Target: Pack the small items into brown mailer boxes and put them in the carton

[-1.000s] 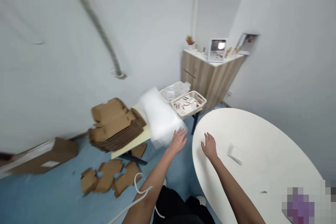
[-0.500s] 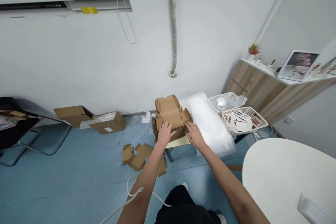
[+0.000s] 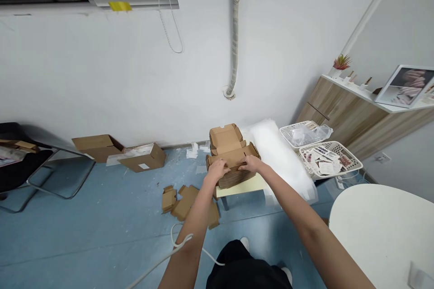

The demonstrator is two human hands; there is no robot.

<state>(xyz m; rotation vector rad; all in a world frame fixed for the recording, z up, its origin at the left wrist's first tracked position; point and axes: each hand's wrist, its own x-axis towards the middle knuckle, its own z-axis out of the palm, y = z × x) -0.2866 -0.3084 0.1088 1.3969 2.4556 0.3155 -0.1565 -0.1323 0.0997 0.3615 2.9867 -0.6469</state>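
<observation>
"Where are your hands?"

"Your left hand (image 3: pixel 216 170) and right hand (image 3: pixel 250 163) sit side by side on the front flap (image 3: pixel 233 156) of the cardboard box (image 3: pixel 225 139), fingers pinching its top edge."

"How does it lie?"

"Long axis crosswise, lid open away from you, on the pale yellow worktop (image 3: pixel 239 188); bubble wrap (image 3: pixel 281 156) lies beyond your right hand."
</observation>
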